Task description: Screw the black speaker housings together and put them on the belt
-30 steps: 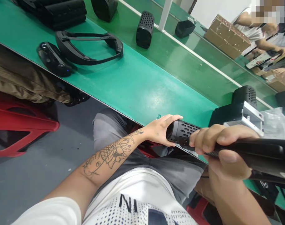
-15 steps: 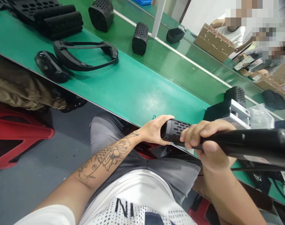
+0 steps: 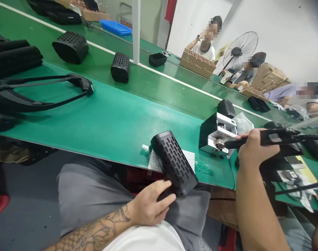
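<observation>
A black perforated speaker-like housing [image 3: 176, 162] leans at a slant over the table's near edge, on a pale foam pad [image 3: 189, 157]. My left hand [image 3: 153, 204] is at its lower left corner, thumb and fingers closed about the edge; part of that grip is hidden. In my right hand [image 3: 255, 148] is a black electric screwdriver [image 3: 272, 137], lying nearly level. Its tip reaches the front of a small black and white box-shaped machine [image 3: 217, 134], which looks like a screw feeder.
A black headset-like strap [image 3: 56, 104] lies at left. More perforated housings [image 3: 120, 68] stand along the green bench beyond. Across it are a cardboard box [image 3: 198, 62], a blue tray [image 3: 116, 28] and several people. A white post [image 3: 136, 33] rises behind. Cables hang at right.
My right hand has carried the screwdriver away from the housing to the small machine. The housing now slants differently, and my left hand has moved to its near end. The view has turned rightward.
</observation>
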`<action>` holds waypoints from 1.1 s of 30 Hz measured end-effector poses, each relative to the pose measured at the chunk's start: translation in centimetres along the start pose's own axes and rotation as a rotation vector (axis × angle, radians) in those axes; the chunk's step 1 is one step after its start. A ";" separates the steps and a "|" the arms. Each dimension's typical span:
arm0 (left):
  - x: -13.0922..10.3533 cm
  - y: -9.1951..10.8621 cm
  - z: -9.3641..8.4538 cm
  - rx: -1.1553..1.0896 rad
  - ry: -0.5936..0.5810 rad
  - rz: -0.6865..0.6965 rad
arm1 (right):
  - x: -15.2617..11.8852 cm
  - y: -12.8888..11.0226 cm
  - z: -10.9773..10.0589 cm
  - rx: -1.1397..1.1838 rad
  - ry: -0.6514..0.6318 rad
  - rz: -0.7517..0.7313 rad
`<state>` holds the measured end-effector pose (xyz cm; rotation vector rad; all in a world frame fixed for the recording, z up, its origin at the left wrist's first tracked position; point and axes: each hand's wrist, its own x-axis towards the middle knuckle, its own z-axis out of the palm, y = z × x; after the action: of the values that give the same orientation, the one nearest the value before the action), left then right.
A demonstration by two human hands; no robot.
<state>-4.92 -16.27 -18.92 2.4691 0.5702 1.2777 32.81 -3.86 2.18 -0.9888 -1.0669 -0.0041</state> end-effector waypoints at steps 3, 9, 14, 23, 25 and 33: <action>4.4 0.6 -0.7 -0.028 -0.186 0.125 | -0.4 1.3 -0.8 0.016 0.028 0.017; 15.6 -3.3 -4.3 -0.011 -0.414 0.153 | -0.5 -1.7 -0.8 0.031 -0.005 0.074; 20.2 -6.4 -5.4 0.221 -0.653 0.003 | -1.7 -7.9 -0.9 0.123 -0.072 0.116; 20.0 -3.7 -6.2 0.564 -0.685 -0.190 | -7.0 -10.8 0.2 0.514 -0.503 0.304; 20.3 -3.5 -6.5 0.560 -0.699 -0.205 | -7.2 -10.3 1.2 0.506 -0.491 0.273; 20.4 -3.5 -6.2 0.541 -0.679 -0.205 | -7.3 -9.0 2.7 0.485 -0.552 0.291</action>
<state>-0.03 -2.99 -2.62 2.9201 1.0270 0.1612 23.04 -10.55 3.27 -0.7009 -1.3261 0.7691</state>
